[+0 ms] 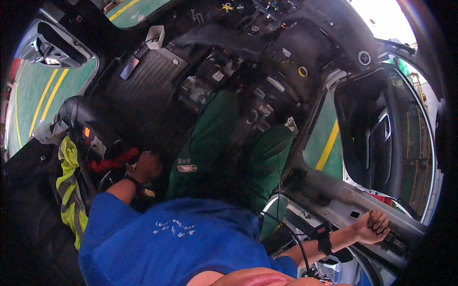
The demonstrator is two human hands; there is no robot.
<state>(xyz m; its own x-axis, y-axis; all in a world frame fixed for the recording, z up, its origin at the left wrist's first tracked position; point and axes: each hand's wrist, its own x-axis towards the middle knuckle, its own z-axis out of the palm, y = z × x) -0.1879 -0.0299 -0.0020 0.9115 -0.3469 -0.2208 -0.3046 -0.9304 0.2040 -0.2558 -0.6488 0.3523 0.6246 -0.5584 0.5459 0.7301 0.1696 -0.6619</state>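
I sit inside a stripped vehicle cabin, legs in green trousers (pixel 210 143). My left hand (pixel 147 166) is low at my left side, beside a red object (pixel 114 161) whose kind I cannot make out. Its fingers are dark and blurred, so their grip is unclear. My right arm stretches out to the right over the metal door sill (pixel 346 198). There my right hand (pixel 371 227) is closed, with its darkened fingers curled in; whatever lies inside them, if anything, is hidden. Black straps circle both wrists, and a black cable (pixel 300 245) runs by my right forearm.
Ahead lie exposed floor parts (pixel 219 76) and a dark dashboard (pixel 305 43) with a yellow ring (pixel 303 71). A phone (pixel 129 68) and a white container (pixel 155 37) rest far left. A yellow reflective vest (pixel 69 181) hangs left. The right door (pixel 381 138) stands open.
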